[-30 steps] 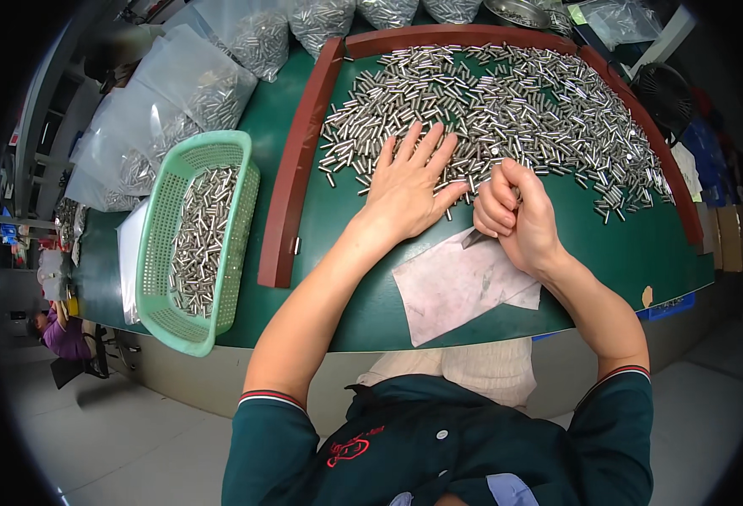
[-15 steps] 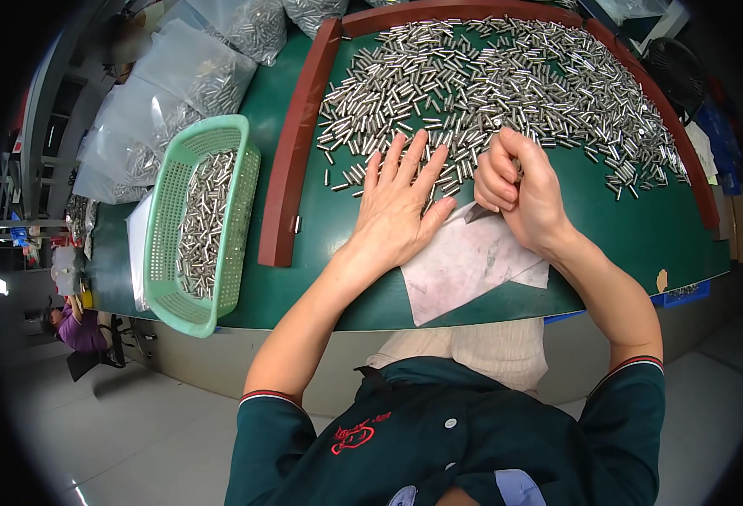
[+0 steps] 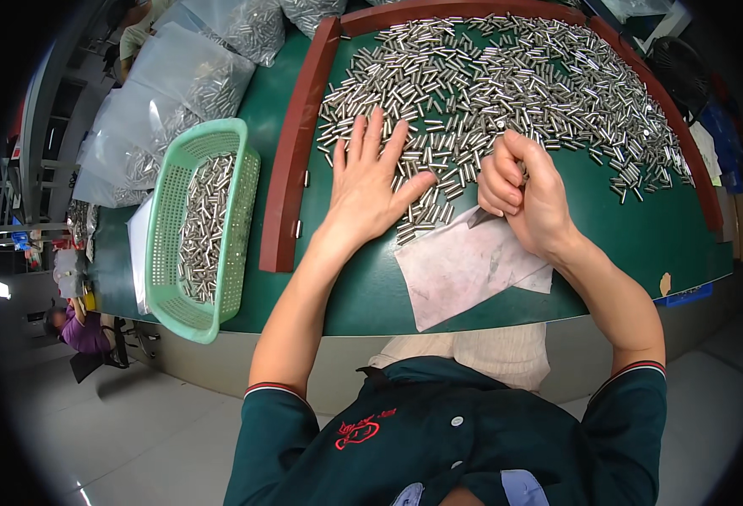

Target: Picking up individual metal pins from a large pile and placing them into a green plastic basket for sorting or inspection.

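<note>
Small metal pins (image 3: 506, 93) lie spread over the green table inside a red-brown frame. My left hand (image 3: 361, 190) rests palm down on the left part of them, its fingers stretched and spread. A loose group of pins lies beside its thumb. My right hand (image 3: 519, 190) is closed in a fist near the front edge of the pins. From under the fist sticks the tip of a pointed dark metal tool (image 3: 481, 218); the rest is hidden in the fingers. Beneath it lies a stained whitish cloth (image 3: 447, 274), a few pins touching its upper edge.
Left of the frame's red-brown bar (image 3: 291, 177) stands a green plastic basket (image 3: 235, 228) partly filled with pins. Clear bags (image 3: 148, 110) of pins sit behind it. A dark fan (image 3: 678, 72) is at the far right. A person in purple (image 3: 86, 331) sits at far left.
My left hand has slid left over the pins, uncovering a group beside the cloth. My right fist stays almost in place. Another person has come into view at the upper left.
</note>
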Demonstrator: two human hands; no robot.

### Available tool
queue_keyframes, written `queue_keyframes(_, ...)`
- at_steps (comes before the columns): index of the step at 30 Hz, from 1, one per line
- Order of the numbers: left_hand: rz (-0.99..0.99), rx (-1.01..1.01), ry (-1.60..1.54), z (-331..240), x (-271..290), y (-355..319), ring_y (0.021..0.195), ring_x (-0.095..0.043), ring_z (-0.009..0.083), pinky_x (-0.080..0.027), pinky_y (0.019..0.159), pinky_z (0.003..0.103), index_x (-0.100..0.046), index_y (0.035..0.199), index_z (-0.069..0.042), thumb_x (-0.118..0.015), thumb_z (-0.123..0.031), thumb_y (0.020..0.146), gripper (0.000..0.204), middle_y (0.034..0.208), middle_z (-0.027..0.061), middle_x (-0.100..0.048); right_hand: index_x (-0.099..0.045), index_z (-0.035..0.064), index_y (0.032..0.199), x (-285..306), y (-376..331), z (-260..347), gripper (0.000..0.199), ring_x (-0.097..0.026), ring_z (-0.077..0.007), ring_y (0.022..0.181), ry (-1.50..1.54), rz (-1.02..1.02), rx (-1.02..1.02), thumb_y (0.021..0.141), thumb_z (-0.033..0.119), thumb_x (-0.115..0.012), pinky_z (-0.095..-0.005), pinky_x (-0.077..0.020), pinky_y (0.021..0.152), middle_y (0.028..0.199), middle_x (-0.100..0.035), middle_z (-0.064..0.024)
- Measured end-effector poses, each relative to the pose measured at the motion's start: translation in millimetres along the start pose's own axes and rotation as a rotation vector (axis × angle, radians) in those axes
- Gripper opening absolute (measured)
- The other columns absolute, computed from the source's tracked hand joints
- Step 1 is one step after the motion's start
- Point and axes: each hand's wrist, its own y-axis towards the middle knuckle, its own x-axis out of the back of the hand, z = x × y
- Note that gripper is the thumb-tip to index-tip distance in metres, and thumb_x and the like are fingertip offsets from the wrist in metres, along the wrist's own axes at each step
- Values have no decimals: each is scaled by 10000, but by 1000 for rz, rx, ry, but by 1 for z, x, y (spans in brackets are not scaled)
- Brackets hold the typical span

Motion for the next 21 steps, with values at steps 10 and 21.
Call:
queue_keyframes(10, -223, -70, -201, -23, 42, -18, 1086, -433, 338, -336, 914, 399, -519, 1076, 14, -621, -148, 738, 389, 1155, 171, -482, -287, 110, 582, 0, 0, 0, 355, -215, -77, 382, 1, 4, 2, 912, 240, -284, -231, -245, 403, 440, -282, 12)
queue_keyframes(21, -354, 280, -24, -9, 70, -94, 611, -544, 201, -432, 569, 275, -582, 855, 18, -558, 43, 748, 112, 728, 101, -558, -288, 113, 575, 0, 2, 0, 351, -203, -67, 389, 8, -31, -5, 901, 245, -298, -223, -216, 391, 443, -283, 13)
